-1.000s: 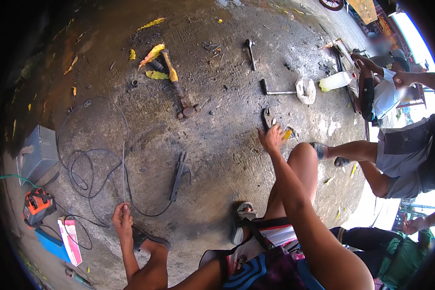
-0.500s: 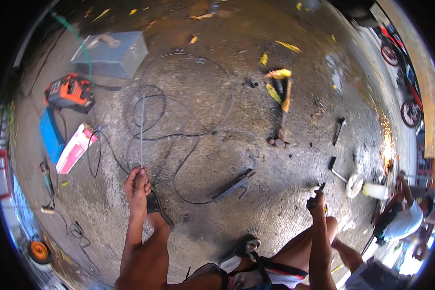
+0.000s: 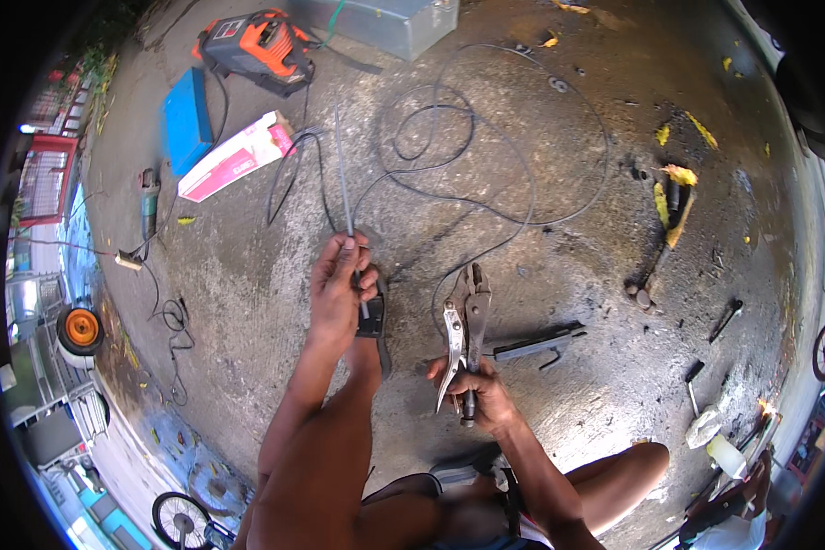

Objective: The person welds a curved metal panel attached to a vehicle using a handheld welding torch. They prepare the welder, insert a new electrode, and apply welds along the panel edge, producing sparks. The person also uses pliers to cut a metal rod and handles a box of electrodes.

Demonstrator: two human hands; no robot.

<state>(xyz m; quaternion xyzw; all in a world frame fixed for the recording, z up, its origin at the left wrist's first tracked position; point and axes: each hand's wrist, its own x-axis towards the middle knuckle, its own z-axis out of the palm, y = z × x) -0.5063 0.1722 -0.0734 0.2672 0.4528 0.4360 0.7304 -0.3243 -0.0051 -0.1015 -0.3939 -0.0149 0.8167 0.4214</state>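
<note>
The left hand [image 3: 339, 280] is closed in a fist around a thin grey rod [image 3: 344, 188], which rises straight from the fingers over the black cables [image 3: 449, 197]. The right hand [image 3: 481, 394] wraps the handles of locking pliers [image 3: 465, 321], jaws up and slightly parted, above the concrete floor [image 3: 568, 266].

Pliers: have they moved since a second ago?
Yes. The right hand has lifted the pliers off the ground near the white bottle and brought them in close, beside the flat bar.
</note>
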